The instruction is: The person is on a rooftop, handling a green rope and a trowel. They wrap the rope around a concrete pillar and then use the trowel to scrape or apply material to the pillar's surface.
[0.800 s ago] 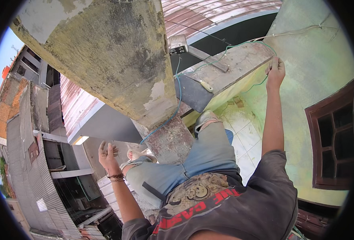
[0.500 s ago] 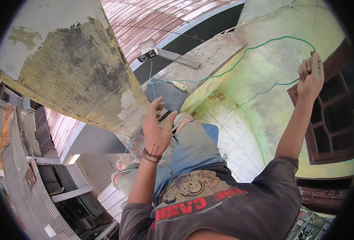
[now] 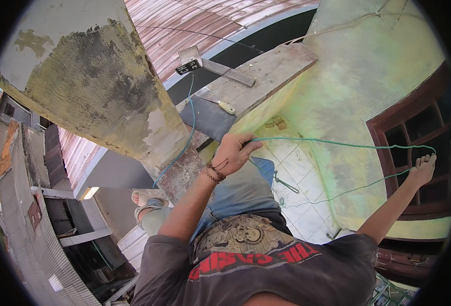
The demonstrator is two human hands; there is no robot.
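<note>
My left hand (image 3: 233,154) is closed on a green rope (image 3: 340,143) in front of my lap, fingers curled over it. Out to the right, before the window, my right hand (image 3: 421,171) grips the same rope, which bends there and runs back down toward the white-tiled floor (image 3: 299,204). A light-blue cord (image 3: 186,144) hangs from beside a metal box with a dark plate (image 3: 187,66) and passes along the concrete pillar. A small pale-handled tool (image 3: 227,108) lies on the grey slab of the ledge.
The weathered pillar (image 3: 93,86) fills the upper left. A concrete ledge (image 3: 266,71) with a plank (image 3: 225,71) runs beyond me. A brown-framed window (image 3: 388,137) is at right. Corrugated roofs (image 3: 210,15) lie beyond, and buildings drop away at left. A blue object (image 3: 263,171) is by my leg.
My left hand has moved up and right from beside my knee and closed on the rope. My right hand has swung outward and down, drawing the rope off the ledge.
</note>
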